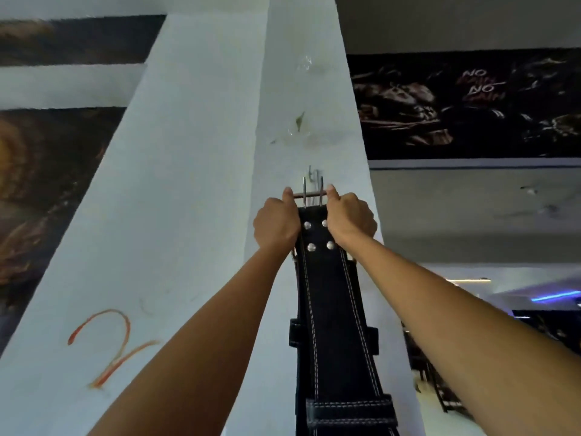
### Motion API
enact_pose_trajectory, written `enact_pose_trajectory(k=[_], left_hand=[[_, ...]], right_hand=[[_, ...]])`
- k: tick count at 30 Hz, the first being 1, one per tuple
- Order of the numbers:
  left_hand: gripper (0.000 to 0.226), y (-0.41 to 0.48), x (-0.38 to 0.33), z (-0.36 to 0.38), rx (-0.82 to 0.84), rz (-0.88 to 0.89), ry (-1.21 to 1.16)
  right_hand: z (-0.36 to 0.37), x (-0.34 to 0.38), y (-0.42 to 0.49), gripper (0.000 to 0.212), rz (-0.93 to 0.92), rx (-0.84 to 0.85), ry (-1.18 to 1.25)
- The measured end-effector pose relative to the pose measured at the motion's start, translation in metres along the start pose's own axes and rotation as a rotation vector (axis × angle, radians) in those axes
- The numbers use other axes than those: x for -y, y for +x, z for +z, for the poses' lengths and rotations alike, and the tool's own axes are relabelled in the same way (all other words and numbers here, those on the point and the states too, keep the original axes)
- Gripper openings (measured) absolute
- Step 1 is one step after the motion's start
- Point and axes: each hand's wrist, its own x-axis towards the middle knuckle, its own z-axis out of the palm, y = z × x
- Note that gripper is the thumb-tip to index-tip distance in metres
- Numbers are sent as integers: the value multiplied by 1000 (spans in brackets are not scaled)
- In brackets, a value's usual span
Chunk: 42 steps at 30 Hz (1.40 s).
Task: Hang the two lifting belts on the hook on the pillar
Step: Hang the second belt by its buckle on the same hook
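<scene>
Fingers of both hands curl closed on the belt's (327, 309) buckle end at frame centre: left hand (276, 223) on its left edge, right hand (350, 217) on its right. Belt long axis runs near vertical, buckle (311, 194) up, strap dropping out of the bottom edge. Black, white double stitching, four silver rivets; metal bar with two prongs pointing up. Buckle sits just below the hook (312, 177) on the white pillar (204, 152); contact unclear. A second belt seems to lie behind.
</scene>
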Motion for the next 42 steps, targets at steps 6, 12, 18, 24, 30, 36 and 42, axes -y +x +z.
enact_pose_trajectory(k=[6,12,18,24,30,36,42], left_hand=[[49,60,13,38,90,-33,101],[31,69,16,39,180,29,298],[49,23,28,35,-21,259,337],[48,16,38,29,67,96,-150],[40,34,27,30,169,-135,-358],[34,44,27,35,175,-236,-479],[22,47,26,27,253,-254,-495]], right_hand=[[43,-13,59,51,7,-5,-144],[54,-29,64,50,97,53,-141],[36,-41,26,66,-22,-10,-288],[28,-52,22,49,92,181,308],[33,-27,34,56,239,181,501],[33,-22,46,37,389,172,571],[37,-21,50,23,446,178,591]])
